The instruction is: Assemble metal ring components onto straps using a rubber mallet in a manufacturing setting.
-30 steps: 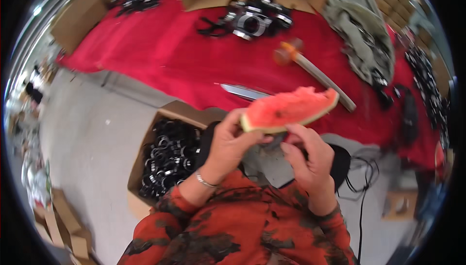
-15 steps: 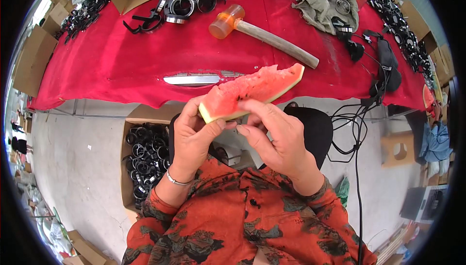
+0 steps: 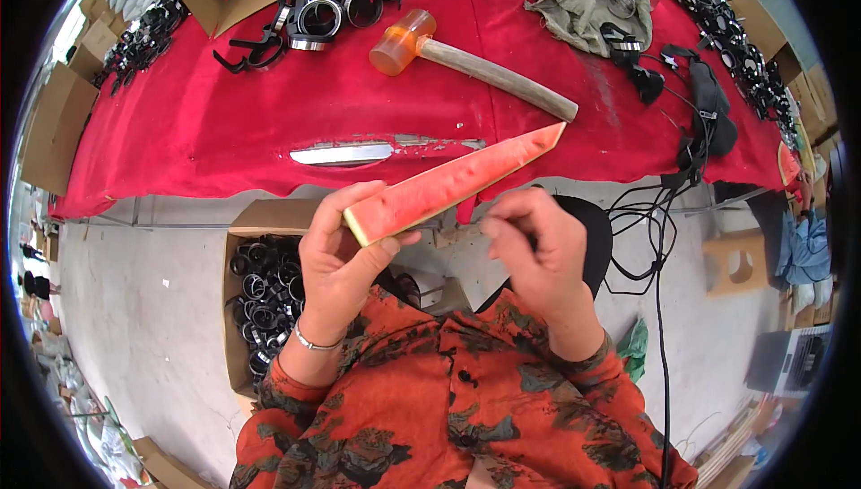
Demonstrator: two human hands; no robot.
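My left hand point(image 3: 339, 251) grips a watermelon slice point(image 3: 457, 182) by its thick end, thumb on the near side and fingers behind. The wedge slants up to the right, its pointed tip over the table's front edge. Its smooth red cut side faces me, with a thin pale green rind along the borders. To the right, just below the slice and apart from it, is my right hand point(image 3: 543, 251). Its fingers are curled in and the thumb is bent toward them, slightly blurred. Whatever they may hold is too small or hidden to tell.
On the red-covered table point(image 3: 215, 139) lie a mallet point(image 3: 484, 68) with an amber head and several black-and-silver rings point(image 3: 321, 16). More rings fill a cardboard box point(image 3: 235, 310) beside my left leg. Black cables point(image 3: 659, 247) hang at the right. Another person's hand point(image 3: 804, 186) shows far right.
My right hand has pulled away from the slice, to the right. My left hand has turned the slice, so a smooth cut side now shows instead of the rough bitten edge.
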